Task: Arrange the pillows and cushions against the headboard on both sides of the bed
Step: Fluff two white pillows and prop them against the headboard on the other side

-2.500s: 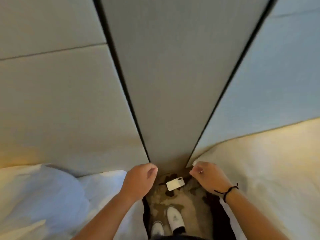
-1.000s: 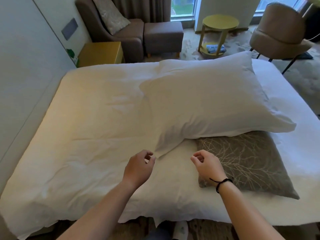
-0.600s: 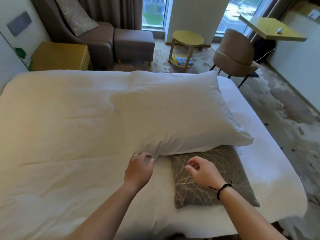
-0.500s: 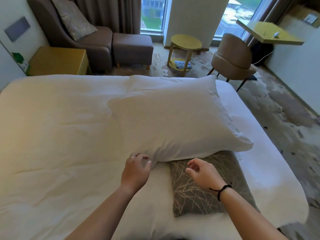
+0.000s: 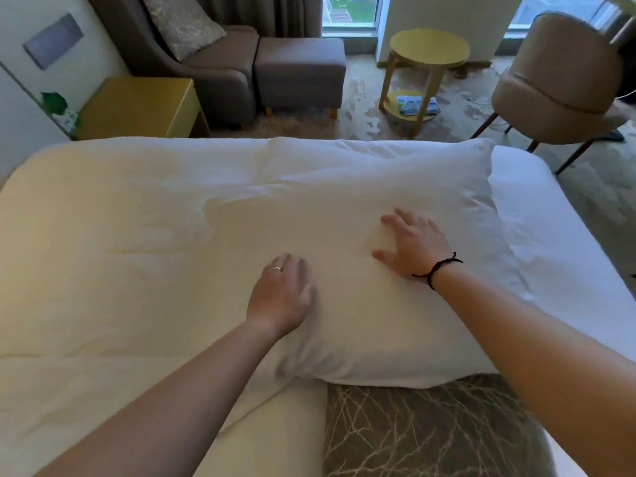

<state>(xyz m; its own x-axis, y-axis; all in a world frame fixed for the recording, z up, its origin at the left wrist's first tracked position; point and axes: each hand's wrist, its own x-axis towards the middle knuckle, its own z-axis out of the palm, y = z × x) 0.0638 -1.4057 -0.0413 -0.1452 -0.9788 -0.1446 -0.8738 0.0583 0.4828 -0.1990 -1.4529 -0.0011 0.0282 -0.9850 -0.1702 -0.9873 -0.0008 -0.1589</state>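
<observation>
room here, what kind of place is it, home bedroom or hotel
Most likely a hotel room. A bed made up in plain white linen, an armchair with a matching footstool, and a round side table by the window suggest guest lodging rather than a home.
</observation>
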